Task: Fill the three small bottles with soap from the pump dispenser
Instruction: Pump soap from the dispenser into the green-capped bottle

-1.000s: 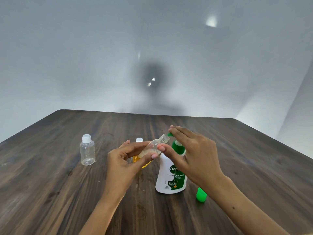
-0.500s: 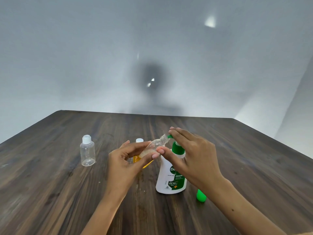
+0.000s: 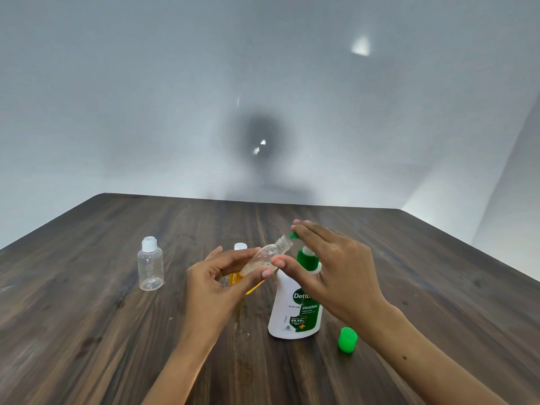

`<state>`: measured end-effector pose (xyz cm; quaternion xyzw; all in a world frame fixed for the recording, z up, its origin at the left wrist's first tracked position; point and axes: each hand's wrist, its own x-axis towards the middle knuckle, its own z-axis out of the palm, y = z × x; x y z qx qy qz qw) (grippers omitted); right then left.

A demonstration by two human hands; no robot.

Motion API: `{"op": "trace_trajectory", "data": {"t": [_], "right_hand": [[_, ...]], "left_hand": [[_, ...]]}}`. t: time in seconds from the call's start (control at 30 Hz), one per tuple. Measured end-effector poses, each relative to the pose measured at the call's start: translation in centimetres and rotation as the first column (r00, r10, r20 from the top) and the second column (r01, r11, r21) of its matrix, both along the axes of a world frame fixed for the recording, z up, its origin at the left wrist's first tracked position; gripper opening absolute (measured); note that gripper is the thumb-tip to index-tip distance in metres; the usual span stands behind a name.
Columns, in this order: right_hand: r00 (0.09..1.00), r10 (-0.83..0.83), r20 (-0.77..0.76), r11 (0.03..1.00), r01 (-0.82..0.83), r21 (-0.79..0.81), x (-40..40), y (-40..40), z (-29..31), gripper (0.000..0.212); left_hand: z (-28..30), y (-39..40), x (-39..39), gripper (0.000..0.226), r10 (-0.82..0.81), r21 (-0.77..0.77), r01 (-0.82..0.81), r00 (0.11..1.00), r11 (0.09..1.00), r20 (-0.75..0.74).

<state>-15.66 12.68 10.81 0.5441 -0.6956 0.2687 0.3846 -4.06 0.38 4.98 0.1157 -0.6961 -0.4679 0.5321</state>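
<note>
The left hand (image 3: 216,283) grips a small open bottle (image 3: 270,254), fingers (image 3: 233,256) and thumb curled round its body, tilting it so the mouth points toward two o'clock at the green spout of the pump dispenser (image 3: 295,311). A little pale soap lies in the lower part of the bottle. The right hand (image 3: 333,273) rests on the pump head, its fingers straight and spread. The dispenser stands upright on the tabletop (image 3: 87,331). A green cap (image 3: 347,339) sits just beside it at four o'clock. Behind the left hand stands a white-capped bottle (image 3: 240,247) with yellow contents. Well apart at nine o'clock stands a clear capped bottle (image 3: 150,263).
</note>
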Motion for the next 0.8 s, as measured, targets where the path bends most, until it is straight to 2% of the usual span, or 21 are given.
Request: {"op": "trace_trajectory", "data": {"t": [0.8], "right_hand": [[1.000,0.006,-0.004,1.000,-0.006,0.007,0.2,0.0,0.2,0.078]], "left_hand": [[0.1,0.0,0.0,0.036,-0.001,0.007,0.001,1.000,1.000,0.013]]}}
